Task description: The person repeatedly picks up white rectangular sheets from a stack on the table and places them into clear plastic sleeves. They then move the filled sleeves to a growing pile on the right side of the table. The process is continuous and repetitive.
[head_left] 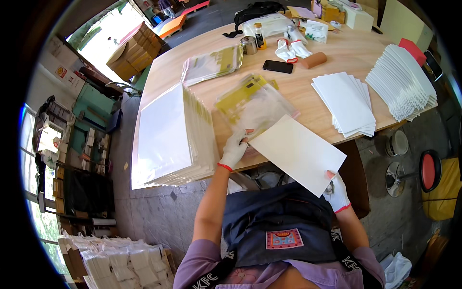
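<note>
Wooden table [337, 53]: left hand [234, 149] pinches clear bag [252, 103]; right hand [337, 192] grips white card [298, 153] corner.

A plain white rectangular card [298, 156] hangs tilted off the near edge of the desk [337, 53], its upper-left corner tucked just inside the mouth of a clear plastic bag [255, 103]. That bag, glossy with yellow printed patches, lies crumpled and slanted on the desk, directly up and left of the card, its open end touching it.
</note>
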